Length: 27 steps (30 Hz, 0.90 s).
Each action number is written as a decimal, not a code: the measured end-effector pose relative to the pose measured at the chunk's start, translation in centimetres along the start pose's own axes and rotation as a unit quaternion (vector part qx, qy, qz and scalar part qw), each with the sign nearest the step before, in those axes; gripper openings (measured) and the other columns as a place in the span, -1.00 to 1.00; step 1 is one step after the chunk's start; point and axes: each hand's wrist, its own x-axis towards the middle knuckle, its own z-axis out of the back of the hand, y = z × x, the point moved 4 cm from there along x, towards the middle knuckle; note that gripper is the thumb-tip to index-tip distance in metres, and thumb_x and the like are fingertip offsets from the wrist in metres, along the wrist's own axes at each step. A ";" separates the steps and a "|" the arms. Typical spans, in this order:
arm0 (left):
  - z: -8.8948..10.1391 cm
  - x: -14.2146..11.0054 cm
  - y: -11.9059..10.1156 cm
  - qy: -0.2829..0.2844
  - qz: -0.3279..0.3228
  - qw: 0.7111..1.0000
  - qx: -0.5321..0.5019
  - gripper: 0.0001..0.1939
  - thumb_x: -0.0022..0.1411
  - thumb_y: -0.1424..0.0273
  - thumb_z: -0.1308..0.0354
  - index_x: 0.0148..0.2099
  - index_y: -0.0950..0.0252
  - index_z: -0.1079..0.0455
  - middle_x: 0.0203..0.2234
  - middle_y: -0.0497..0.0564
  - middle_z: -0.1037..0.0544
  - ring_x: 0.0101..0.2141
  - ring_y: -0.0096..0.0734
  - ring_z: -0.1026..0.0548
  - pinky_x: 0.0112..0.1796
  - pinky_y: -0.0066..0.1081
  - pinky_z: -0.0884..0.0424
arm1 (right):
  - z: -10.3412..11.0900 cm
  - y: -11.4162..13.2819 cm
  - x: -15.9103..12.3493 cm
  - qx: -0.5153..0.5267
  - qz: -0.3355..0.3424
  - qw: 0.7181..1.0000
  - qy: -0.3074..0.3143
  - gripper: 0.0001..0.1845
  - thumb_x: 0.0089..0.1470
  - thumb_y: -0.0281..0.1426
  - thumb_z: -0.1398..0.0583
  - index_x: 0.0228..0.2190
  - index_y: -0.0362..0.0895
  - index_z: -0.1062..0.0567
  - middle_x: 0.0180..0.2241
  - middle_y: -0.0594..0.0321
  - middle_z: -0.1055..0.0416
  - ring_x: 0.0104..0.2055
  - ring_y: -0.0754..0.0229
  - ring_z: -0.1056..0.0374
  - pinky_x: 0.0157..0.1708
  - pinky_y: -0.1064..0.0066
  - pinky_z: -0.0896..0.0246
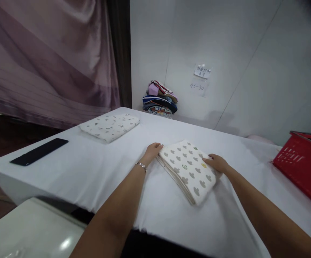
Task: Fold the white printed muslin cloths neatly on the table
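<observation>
A folded cream cloth (189, 166) with grey cloud-like shapes and a few green and yellow marks lies at an angle on the white-covered table (112, 161). Its stacked layers show along the near left edge. My left hand (152, 151), with a bracelet at the wrist, pinches the cloth's left corner. On the opposite side my right hand (216, 163) grips the right edge, fingers on top; its thumb is not clearly visible. Farther left lies a second folded white cloth (109, 126) with a small scattered print, and neither hand touches it.
A flat black board (39, 151) lies near the table's left end. A red plastic basket (302, 166) stands at the right. Folded fabrics (160, 100) are piled by the wall, below paper notes (202, 71). A white glossy surface (34, 229) is at lower left, a pink curtain (50, 53) behind.
</observation>
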 end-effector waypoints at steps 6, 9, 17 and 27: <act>1.8 -1.4 -1.5 -0.051 -0.012 0.998 0.039 -0.71 0.12 0.29 -0.12 -0.15 0.34 -0.43 -0.23 0.12 -0.54 -0.38 -0.37 -0.49 -0.30 -0.40 -0.38 | -3.5 7.1 -5.8 -0.030 0.176 0.984 0.001 -0.39 0.11 -0.02 0.00 0.09 -0.08 -0.28 0.19 0.13 -0.13 0.21 -0.03 -0.05 0.15 0.09 0.01; 2.2 -2.5 -2.1 -0.046 -0.024 0.997 0.059 -0.73 0.12 0.30 -0.10 -0.15 0.33 -0.43 -0.26 0.09 -0.55 -0.41 -0.38 -0.50 -0.32 -0.40 -0.38 | -6.3 9.5 -8.8 -0.075 0.248 0.959 0.114 -0.34 0.14 0.02 0.06 0.17 -0.03 -0.19 0.26 0.21 0.02 0.29 0.05 0.15 0.24 0.07 0.27; 1.2 -6.7 -3.7 -0.046 -0.163 0.968 0.183 -0.78 0.14 0.37 -0.07 -0.19 0.22 -0.48 -0.26 0.01 -0.53 -0.26 -0.32 -0.43 -0.13 -0.34 -0.33 | -7.2 10.1 -9.6 -0.117 0.251 0.945 0.173 -0.33 0.17 0.03 0.12 0.21 0.01 -0.09 0.29 0.26 0.17 0.33 0.06 0.32 0.25 0.03 0.49; -1.9 -9.0 -3.7 0.110 -0.298 0.909 0.270 -0.67 0.10 0.57 -0.02 -0.19 0.14 -0.51 -0.18 -0.02 -0.48 -0.08 -0.35 -0.34 -0.02 -0.35 -0.28 | -6.0 10.1 -12.5 -0.012 0.259 0.957 0.130 -0.44 0.15 -0.05 0.00 0.12 0.02 -0.26 0.19 0.21 -0.15 0.27 0.04 0.06 0.24 0.05 0.36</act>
